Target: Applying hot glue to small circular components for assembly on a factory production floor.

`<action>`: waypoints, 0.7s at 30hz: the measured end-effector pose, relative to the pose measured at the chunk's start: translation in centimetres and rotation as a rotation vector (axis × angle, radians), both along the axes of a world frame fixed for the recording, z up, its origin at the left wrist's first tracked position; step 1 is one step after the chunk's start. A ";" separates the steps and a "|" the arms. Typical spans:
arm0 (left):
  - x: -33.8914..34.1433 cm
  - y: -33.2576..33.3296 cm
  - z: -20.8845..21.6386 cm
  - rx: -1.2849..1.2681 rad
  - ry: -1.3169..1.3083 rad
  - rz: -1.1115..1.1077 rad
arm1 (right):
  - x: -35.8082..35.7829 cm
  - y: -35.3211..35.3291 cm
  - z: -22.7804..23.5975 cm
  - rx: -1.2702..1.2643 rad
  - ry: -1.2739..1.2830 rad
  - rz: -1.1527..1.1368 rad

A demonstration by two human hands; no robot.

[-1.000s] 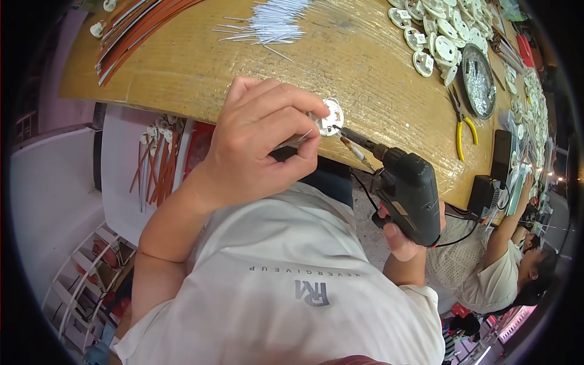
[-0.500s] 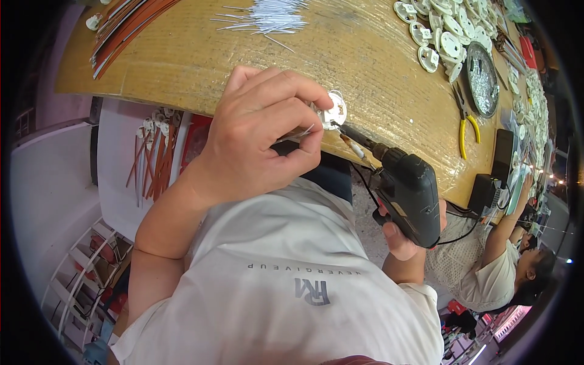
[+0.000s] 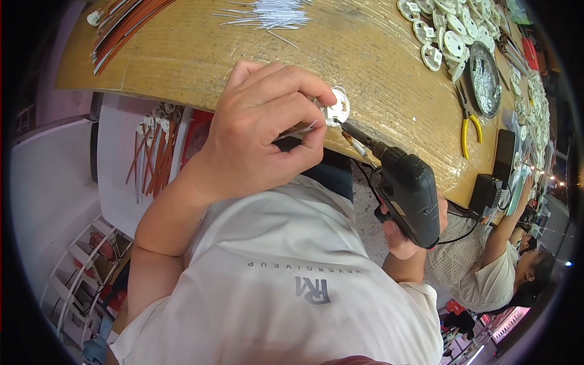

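Note:
My left hand is closed, thumb and fingers pinching a thin pale wire. Its index fingertip rests against a small round white plastic part at the table's near edge. In my right hand is a black pistol-shaped soldering gun. The gun points up and left, and its dark tip meets the lower edge of the white part. A second, pale brown-stained tube runs beside that tip. Most of my right fingers are hidden behind the gun's body.
White wires lie at the far edge, red-brown strips at far left. Many round white parts, a dark oval dish and yellow-handled pliers are on the right. A co-worker sits at right. A cable trails from the gun.
The view has shifted by a few pixels. Both hands, the white part and the soldering gun keep almost the same arrangement, with the tip still at the part.

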State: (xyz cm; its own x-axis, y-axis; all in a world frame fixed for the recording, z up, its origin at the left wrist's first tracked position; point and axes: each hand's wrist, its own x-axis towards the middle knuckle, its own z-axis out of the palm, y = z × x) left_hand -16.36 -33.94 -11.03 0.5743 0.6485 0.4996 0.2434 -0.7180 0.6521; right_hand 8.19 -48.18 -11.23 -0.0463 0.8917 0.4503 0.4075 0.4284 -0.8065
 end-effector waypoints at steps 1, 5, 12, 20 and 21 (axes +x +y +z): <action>0.0 0.0 0.0 0.002 -0.001 0.002 | 0.0 0.0 -0.1 -0.002 0.017 -0.007; 0.0 -0.1 0.0 -0.002 -0.002 0.003 | 0.0 -0.1 -0.1 0.006 0.022 -0.010; 0.0 -0.1 -0.1 -0.002 -0.009 0.006 | -0.1 -1.1 -0.5 -0.078 0.124 -0.094; 0.0 0.0 0.0 -0.002 -0.004 0.005 | 0.4 -1.6 -0.3 -0.130 0.147 -0.099; 0.0 0.0 0.0 -0.002 -0.003 0.002 | 0.3 -1.5 -0.3 -0.137 0.154 -0.108</action>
